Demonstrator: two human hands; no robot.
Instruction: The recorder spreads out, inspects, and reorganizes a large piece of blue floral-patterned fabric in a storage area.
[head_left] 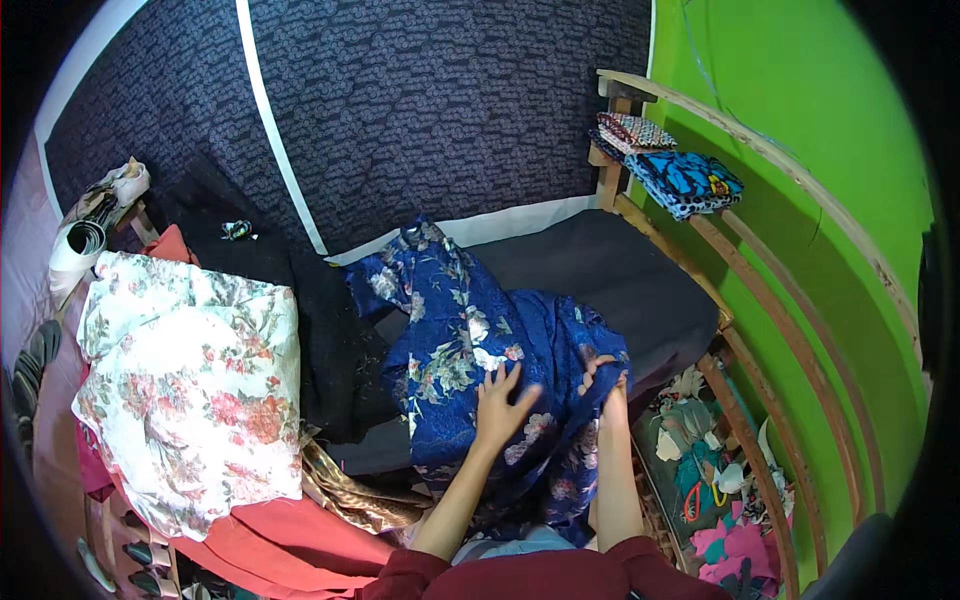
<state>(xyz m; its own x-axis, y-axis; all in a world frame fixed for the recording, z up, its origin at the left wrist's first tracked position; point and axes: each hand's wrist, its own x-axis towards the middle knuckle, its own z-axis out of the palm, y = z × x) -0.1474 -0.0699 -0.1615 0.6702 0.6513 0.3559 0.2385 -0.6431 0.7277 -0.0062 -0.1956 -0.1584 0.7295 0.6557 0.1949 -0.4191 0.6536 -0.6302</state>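
Observation:
A dark blue floral dress (pixel 470 340) with a short sleeve lies over a dark cushioned surface (pixel 590 255) in front of me. My left hand (pixel 503 408) rests on its middle, the fingers spread apart. At the dress's right side, my right hand (pixel 608 380) is closed on a fold of the blue cloth. Part of the dress hangs toward my lap, between my forearms.
White floral fabric (pixel 200 400) lies at left over red cloth (pixel 270 545), beside black cloth (pixel 335 340). Folded patterned fabrics (pixel 685 180) sit on the wooden rails (pixel 770 290) at right. Scraps and orange-handled scissors (pixel 692 502) lie below, lower right.

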